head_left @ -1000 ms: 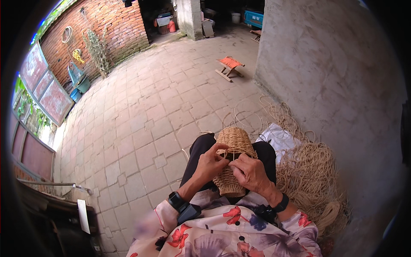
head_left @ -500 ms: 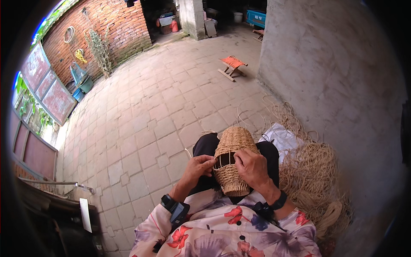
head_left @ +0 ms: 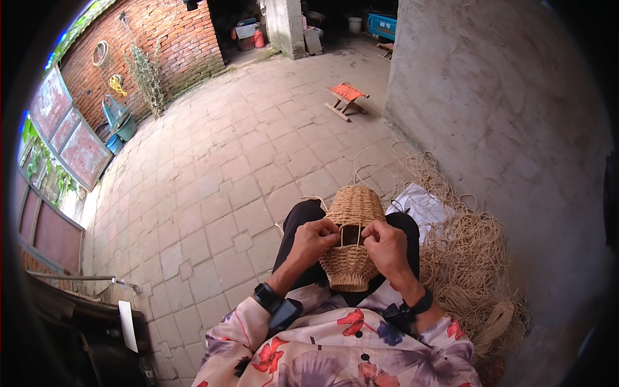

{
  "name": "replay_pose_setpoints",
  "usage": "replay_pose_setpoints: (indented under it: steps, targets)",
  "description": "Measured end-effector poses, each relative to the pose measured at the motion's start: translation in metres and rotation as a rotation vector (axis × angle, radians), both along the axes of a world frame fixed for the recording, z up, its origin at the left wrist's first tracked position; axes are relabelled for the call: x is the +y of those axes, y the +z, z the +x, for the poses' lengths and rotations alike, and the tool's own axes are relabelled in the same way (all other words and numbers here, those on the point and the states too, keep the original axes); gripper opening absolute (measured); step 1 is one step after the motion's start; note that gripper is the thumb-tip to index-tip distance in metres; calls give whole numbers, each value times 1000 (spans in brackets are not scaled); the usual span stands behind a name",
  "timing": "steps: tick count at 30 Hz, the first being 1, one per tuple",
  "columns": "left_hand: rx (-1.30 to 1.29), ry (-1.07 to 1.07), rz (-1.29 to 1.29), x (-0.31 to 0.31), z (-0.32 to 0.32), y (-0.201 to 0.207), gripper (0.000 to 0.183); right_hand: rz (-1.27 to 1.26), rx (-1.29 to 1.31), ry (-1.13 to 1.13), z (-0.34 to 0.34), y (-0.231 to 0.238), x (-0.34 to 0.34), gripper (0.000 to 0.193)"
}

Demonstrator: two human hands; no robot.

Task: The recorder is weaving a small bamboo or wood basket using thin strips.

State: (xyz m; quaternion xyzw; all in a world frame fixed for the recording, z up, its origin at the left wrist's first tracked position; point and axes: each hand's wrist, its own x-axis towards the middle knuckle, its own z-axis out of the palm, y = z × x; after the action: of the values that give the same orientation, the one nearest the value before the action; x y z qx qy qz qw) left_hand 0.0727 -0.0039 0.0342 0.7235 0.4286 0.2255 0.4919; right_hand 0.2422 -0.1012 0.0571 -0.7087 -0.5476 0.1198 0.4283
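A tan woven basket (head_left: pixel 355 204), braided from cord, lies on my lap between my dark-trousered knees. Across its middle runs a gap where a few thin upright stakes (head_left: pixel 358 235) show bare, with a dark hollow behind them. My left hand (head_left: pixel 315 240) is closed at the gap's left edge, fingertips bent in against the weave. At the right edge my right hand (head_left: pixel 385 246) pinches thumb against fingers beside a stake. Any strand inside either grip is too small to make out. The basket's narrow ribbed end (head_left: pixel 349 282) points toward me.
A big tangled heap of tan cord (head_left: pixel 467 258) lies at my right against the grey wall (head_left: pixel 496 97), with a white sack (head_left: pixel 419 209) beside it. Farther off on the paved floor stands a folding stool (head_left: pixel 348 93) with an orange seat. A metal gate (head_left: pixel 71 126) is at the left.
My left hand has moved right and slightly up, onto the gap's edge. The right hand has drawn back off the gap to its right side, uncovering more of the stakes.
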Motion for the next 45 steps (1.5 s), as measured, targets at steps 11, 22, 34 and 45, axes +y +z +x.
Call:
replay_pose_setpoints:
  steps: [11,22,34,45]
  targets:
    - [-345,112,-338,-16,-5,5,14,9,53,3,3,-6,-15,8]
    - [-472,131,-358,-25,-31,-3,21,25,259,-21,32,-20,-17,6]
    - [-260,48,221,-15,-12,3,33,22,233,-33,29,-16,-23,5]
    - [47,62,160,-19,-5,10,53,54,296,-19,32,-27,-27,6]
